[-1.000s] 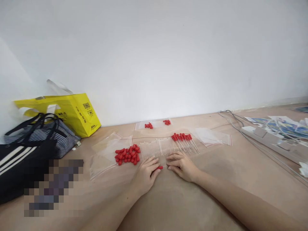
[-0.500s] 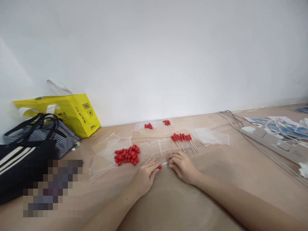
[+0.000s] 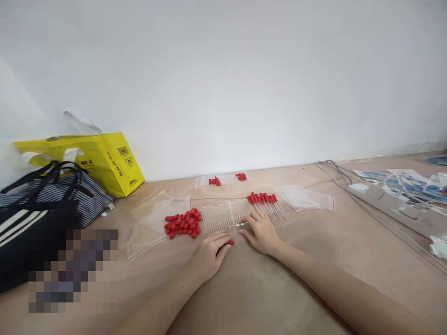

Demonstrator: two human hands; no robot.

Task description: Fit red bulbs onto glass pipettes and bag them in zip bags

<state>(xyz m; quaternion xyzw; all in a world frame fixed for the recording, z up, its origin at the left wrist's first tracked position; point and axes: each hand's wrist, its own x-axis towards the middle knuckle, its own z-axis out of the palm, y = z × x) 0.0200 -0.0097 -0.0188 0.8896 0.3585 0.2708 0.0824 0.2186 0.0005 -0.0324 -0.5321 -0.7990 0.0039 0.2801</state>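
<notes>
My left hand [image 3: 212, 255] is closed around a red rubber dropper bulb [image 3: 229, 242], whose end pokes out beyond the fingers. A thin clear dropper tube [image 3: 236, 225] lies level at the fingertips of my right hand [image 3: 261, 232], seemingly gripped between finger and thumb. The tube and the bulb are apart. Just beyond, a row of clear tubes [image 3: 215, 217] rests side by side on the table. Loose red bulbs [image 3: 181, 224] are heaped left of that row. To its right lie several tubes fitted with red bulbs [image 3: 261, 198].
Clear zip bags [image 3: 148, 239] lie at left, with another bag [image 3: 307, 197] at right. More red bulbs [image 3: 214, 181] sit on a bag near the wall. A yellow bag [image 3: 118, 163] and dark bags [image 3: 31, 223] stand left; a power strip [image 3: 394, 204] with cables lies right.
My right hand has moved slightly up and away from the left hand, with the clear tube at its fingertips. My left hand stays nearly in place with the bulb.
</notes>
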